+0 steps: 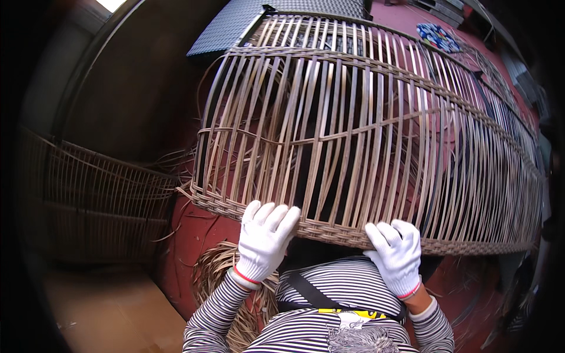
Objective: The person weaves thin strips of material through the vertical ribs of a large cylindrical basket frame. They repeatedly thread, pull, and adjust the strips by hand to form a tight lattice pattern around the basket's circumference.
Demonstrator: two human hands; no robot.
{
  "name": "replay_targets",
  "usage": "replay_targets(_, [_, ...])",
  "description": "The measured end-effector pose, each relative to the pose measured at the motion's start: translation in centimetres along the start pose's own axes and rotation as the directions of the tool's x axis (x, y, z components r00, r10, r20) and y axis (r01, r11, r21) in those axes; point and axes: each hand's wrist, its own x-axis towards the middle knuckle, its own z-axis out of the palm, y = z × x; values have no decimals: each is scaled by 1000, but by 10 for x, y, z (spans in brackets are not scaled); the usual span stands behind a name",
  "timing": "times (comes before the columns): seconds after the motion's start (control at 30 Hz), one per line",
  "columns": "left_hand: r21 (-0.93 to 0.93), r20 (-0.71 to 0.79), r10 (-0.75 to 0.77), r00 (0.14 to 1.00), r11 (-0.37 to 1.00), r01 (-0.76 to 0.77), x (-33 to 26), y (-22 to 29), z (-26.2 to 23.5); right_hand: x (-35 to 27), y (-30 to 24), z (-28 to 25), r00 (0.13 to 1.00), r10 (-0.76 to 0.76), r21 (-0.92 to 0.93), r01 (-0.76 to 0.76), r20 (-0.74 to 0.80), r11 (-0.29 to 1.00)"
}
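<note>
My left hand (265,240) and right hand (395,254), both in white knit gloves with a red cuff line, rest on the near woven rim of the rattan frame (365,135). Left hand: fingers together, laid flat over the rim's braided band, not visibly curled under it. Right hand: fingers together, draped over the same band further right; whether the thumb grips beneath the band cannot be determined. Neither hand is clamped on a loose strand.

The frame lies directly in front of my chest, its near rim against my torso and its ribs running away from me toward the far rim. I judge that this position puts the braided edge within reach of both hands and that body contact steadies the frame. The two hands are set well apart on the band, which spreads the support along the rim.

Loose rattan strips (215,273) lie coiled on the red floor (188,235) below the left forearm. A second frame (100,188) stands at left. A flat cardboard sheet (112,312), plain brown, lies at lower left. A round multicoloured patterned item (438,36) sits at far upper right; its detail is too small to read.
</note>
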Motion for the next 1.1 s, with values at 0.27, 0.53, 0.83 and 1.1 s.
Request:
replay_targets(0.27, [-297,-423,-400,813,909,292,16,-139,-62,83,31,-26,993,67,169,-51,-92,984])
replay_targets(0.53, [-825,446,-385,808,171,538,28,-287,-14,160,47,27,970,124,44,-118,-210,992])
replay_targets(0.83, [-902,362,-440,822,56,427,10,-317,25,169,34,35,900,32,-200,-131,-434,971])
replay_targets(1.1, [-860,118,-620,775,326,392,114,-355,8,226,44,33,965,-161,-71,150,-207,986])
